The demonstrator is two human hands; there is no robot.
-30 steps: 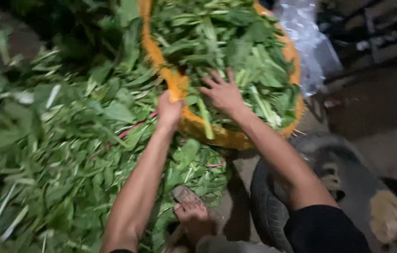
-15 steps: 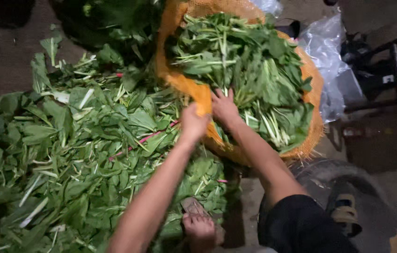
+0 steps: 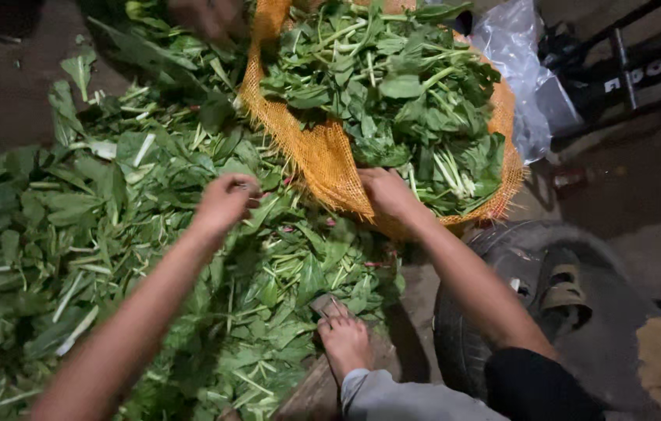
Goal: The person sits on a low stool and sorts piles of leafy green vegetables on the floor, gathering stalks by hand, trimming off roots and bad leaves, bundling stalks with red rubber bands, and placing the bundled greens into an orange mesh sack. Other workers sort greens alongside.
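Now two hands: right hand (image 3: 383, 192) grips one orange mesh sack (image 3: 319, 152), left hand (image 3: 225, 200) loose.

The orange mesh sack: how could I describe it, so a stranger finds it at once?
Above the wide spread of loose greens on the ground, look top centre. The orange mesh sack bulges with leafy greens, and the right hand grips its lower edge. Nothing else there is orange netting.
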